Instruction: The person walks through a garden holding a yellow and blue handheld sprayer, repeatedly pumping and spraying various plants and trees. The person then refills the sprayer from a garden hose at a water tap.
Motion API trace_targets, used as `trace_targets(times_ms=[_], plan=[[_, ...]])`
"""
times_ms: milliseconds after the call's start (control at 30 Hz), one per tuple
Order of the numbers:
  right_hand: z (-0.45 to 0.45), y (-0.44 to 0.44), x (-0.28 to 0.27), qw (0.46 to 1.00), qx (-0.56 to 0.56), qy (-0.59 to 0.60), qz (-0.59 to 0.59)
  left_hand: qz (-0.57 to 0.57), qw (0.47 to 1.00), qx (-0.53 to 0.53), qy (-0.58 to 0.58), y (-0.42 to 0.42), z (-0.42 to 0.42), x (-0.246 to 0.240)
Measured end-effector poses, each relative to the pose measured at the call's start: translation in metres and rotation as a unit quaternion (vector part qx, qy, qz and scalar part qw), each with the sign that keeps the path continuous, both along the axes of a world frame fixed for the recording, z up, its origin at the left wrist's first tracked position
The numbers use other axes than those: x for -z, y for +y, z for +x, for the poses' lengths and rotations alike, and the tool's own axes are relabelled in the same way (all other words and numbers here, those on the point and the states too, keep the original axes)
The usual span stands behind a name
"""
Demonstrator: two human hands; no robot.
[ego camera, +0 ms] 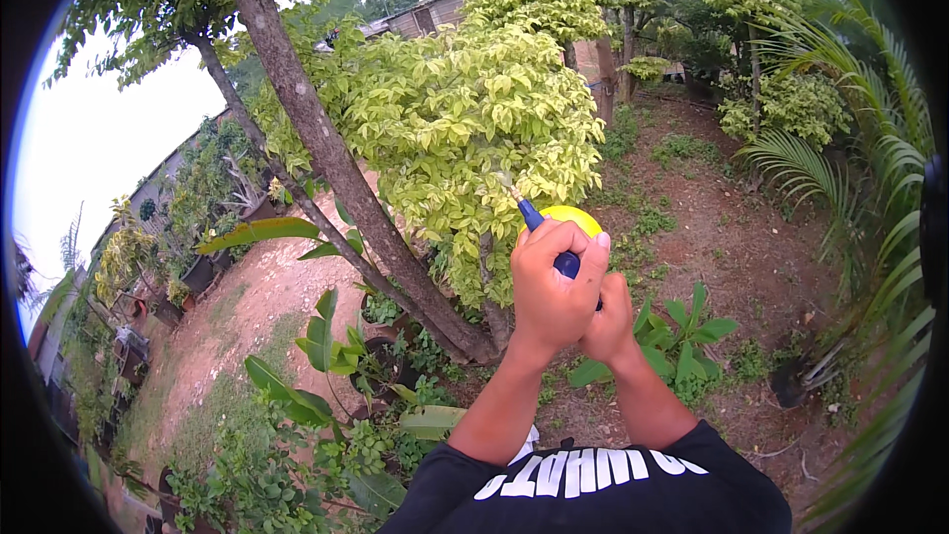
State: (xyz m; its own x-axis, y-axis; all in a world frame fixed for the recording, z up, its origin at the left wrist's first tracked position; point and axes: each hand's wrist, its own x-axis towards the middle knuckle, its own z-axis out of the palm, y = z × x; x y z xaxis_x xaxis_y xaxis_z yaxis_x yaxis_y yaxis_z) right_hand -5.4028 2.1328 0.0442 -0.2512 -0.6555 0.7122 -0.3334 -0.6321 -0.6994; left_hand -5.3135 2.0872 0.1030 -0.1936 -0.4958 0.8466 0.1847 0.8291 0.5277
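In the head view, my left hand point(560, 285) is closed around the blue pump head of a yellow hand sprayer point(577, 218). My right hand point(612, 315) is just beside and below it, closed near the sprayer's blue handle; what exactly its fingers grip is hidden. The sprayer's blue nozzle with a brass tip point(523, 204) points up and left towards a shrub with yellow-green leaves point(474, 119). A faint whitish mist shows at the tip. Most of the yellow tank is behind my hands.
A slanting tree trunk point(311, 119) stands left of the shrub. Broad-leaved plants point(319, 341) and pots point(199, 274) lie further left. A low green plant point(686, 341) grows at right, palm fronds point(890, 237) along the right edge, and bare soil point(730, 237) between.
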Motion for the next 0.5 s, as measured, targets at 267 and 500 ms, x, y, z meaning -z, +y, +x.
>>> trace_targets(times_ms=[267,500], plan=[[-0.003,0.000,0.019,0.996,-0.057,-0.046,0.055,0.028,0.997,-0.034,-0.059,0.012,0.011,-0.002],[0.022,0.001,0.013,0.988,-0.089,-0.129,0.014,0.072,0.994,-0.058,-0.055,0.019,0.020,-0.002]])
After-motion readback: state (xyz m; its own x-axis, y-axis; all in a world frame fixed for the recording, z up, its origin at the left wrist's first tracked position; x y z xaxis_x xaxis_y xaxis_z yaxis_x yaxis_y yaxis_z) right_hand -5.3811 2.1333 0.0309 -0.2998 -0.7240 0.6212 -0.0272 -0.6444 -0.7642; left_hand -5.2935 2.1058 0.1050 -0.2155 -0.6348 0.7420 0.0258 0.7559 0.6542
